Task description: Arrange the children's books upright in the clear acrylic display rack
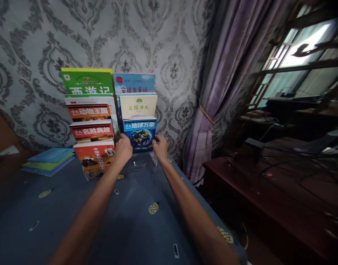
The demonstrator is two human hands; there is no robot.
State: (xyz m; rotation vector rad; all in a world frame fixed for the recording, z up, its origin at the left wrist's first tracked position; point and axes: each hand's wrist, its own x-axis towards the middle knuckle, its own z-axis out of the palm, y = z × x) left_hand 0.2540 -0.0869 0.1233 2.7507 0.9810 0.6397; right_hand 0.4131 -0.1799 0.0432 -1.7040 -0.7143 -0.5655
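Your left hand (122, 148) and right hand (160, 147) grip the two lower corners of a blue globe book (140, 133), fingers closed on its edges. It stands in the front row of a clear rack (142, 162) at twelve o'clock on the table (75, 221). Loose books (48, 161) lie at ten o'clock.

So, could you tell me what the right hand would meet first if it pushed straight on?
The right hand already touches the blue globe book; beyond it, probably the cream book in the rack, though depth is unclear.
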